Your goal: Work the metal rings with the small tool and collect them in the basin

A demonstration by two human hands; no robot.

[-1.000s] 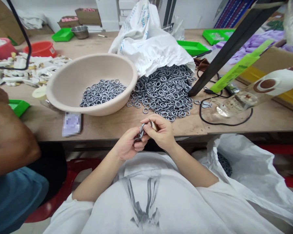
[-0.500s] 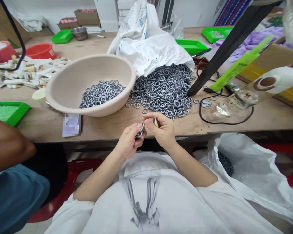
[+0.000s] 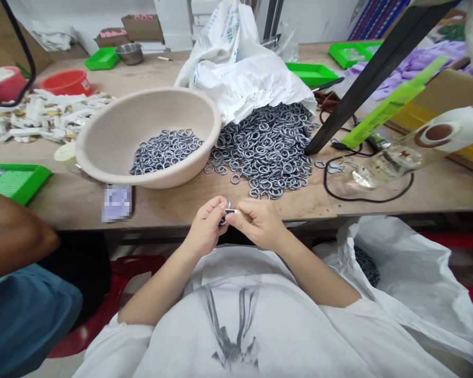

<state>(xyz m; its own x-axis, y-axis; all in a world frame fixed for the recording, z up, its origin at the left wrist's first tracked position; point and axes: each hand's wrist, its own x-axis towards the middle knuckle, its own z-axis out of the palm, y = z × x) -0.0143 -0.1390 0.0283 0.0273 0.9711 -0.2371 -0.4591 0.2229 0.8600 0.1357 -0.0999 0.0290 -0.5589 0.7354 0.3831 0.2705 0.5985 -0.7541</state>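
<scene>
The tabletop [image 3: 173,203] spans the scene, with a white sack [image 3: 252,79] lying at its far side, mouth toward me. Near right, below the tabletop's edge, stands an open white bag [image 3: 402,257] with grey rings inside. A beige basin [image 3: 110,126] sits on the left, partly filled with similar rings; to its right, a heap of grey rings [image 3: 270,147] spreads from the sack's mouth, a few lying loose at its near margin. My two grips meet at the near edge. My left grip [image 3: 206,226] is closed, thumb against fingers, on a grey ring [image 3: 229,203] whose upper curve shows; whether it has hold of others I cannot tell. My right grip [image 3: 260,223] is likewise closed, pinching a small dark-tipped tool [image 3: 230,211], largely hidden, its tip beside the ring. Likely faults: the tip may skid on the ring's rounded surface and nick my left thumb, since the fingertips lie so close; the ring, secured mainly by fingertips, may twist loose under sideways pressure and drop past the tabletop's edge.
</scene>
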